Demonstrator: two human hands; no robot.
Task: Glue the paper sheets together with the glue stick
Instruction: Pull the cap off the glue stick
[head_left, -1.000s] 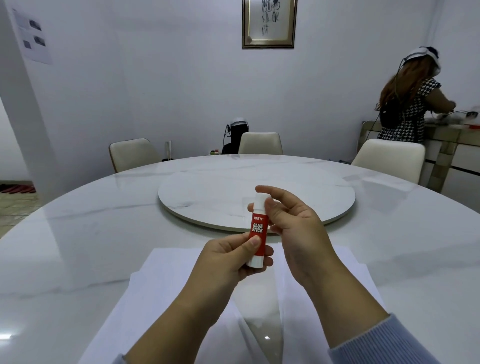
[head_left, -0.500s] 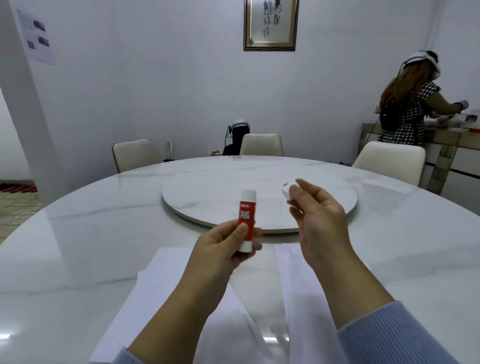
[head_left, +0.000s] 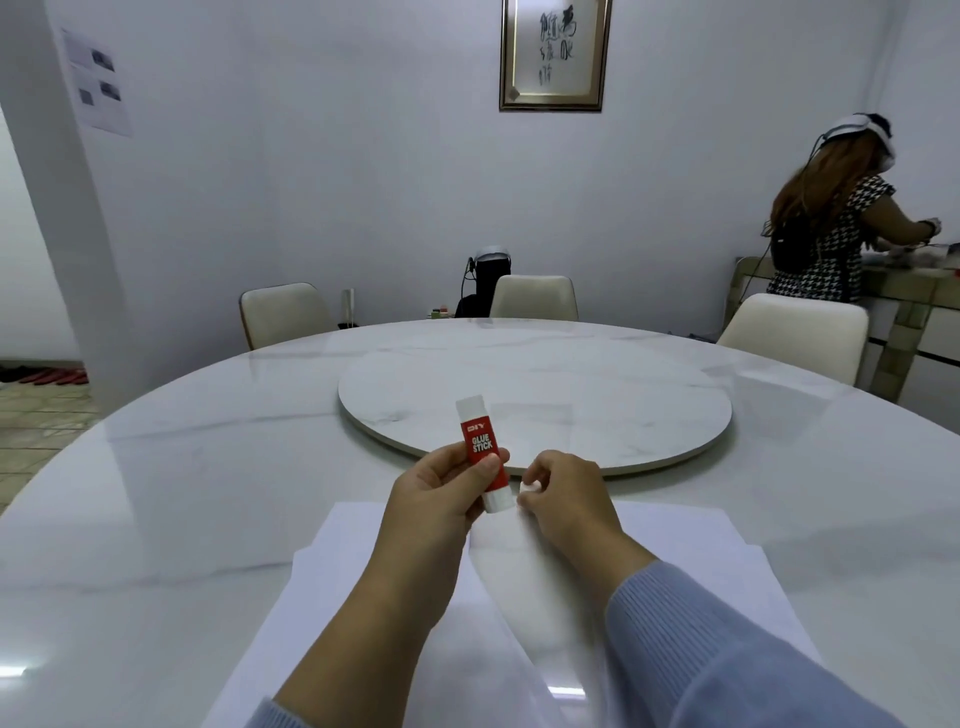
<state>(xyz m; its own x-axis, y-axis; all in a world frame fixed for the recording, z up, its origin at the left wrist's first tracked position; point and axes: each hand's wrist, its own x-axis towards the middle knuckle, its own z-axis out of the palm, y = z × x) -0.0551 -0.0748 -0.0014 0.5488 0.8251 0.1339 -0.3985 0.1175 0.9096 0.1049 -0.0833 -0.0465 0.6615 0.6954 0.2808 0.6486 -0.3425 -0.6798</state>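
Left hand (head_left: 441, 486) is what I see gripping the glue stick (head_left: 482, 453) just below the centre of the frame, thumb pressed across the lower edge of its red label and fingers curled behind the tube. White letters on that label read "DIY" above "GLUE STICK". The stick's long axis is close to upright, leaning a little so that its top tips toward the upper left and its white bottom end points down and to the right. The top end is white as well; I cannot tell from this view whether glue is showing there.

My right hand (head_left: 563, 496) is just beside the stick's lower end, fingers curled inward, with something small and white (head_left: 530, 487) showing between the fingertips; I read it as pinched there, but I cannot say for sure what it is.

Below the hands, white paper sheets (head_left: 358, 540) lie on the round marble table (head_left: 197, 467), one group at lower left and another (head_left: 691, 545) at lower right, with a bare wedge of tabletop between them. Beyond the stick sits the marble turntable (head_left: 597, 410). Cream chairs (head_left: 283, 314) ring the far edge. A framed calligraphy piece (head_left: 553, 52) hangs at top centre; I cannot read its characters. At upper right another person (head_left: 826, 228) stands at a sideboard.
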